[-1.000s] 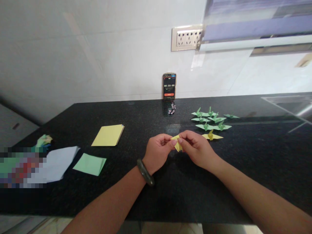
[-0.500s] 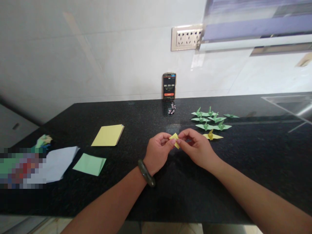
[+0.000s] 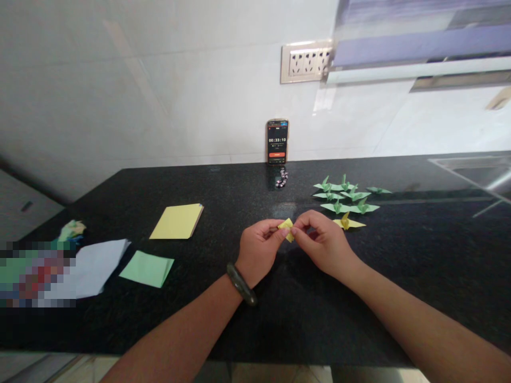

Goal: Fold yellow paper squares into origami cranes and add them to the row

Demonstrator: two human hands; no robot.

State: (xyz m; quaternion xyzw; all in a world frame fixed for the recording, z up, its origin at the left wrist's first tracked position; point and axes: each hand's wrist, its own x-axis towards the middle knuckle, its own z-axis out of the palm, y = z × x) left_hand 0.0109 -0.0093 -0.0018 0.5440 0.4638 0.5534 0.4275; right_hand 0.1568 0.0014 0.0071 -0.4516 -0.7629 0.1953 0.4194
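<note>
A small folded piece of yellow paper [image 3: 288, 224] is pinched between my two hands above the dark counter. My left hand [image 3: 259, 249], with a dark bangle [image 3: 241, 284] at the wrist, grips its left side, thumb on the near face. My right hand [image 3: 322, 239] pinches the right edge between thumb and fingers. Parts of the paper are hidden behind the fingertips. Just beyond my right hand sits a yellow paper crane [image 3: 348, 221]. Behind that crane stand several green paper cranes [image 3: 354, 196].
A stack of yellow paper [image 3: 175, 222] lies left on the black counter [image 3: 223, 202]. Nearer are a folded green sheet [image 3: 147, 268] and white paper [image 3: 98, 266]. A phone [image 3: 277, 142] showing a timer leans on the wall, a beaded bracelet [image 3: 281, 178] before it.
Both hands keep hold of the yellow paper with only slight finger shifts, and the paper's visible outline differs a little. The phone's timer has advanced one second.
</note>
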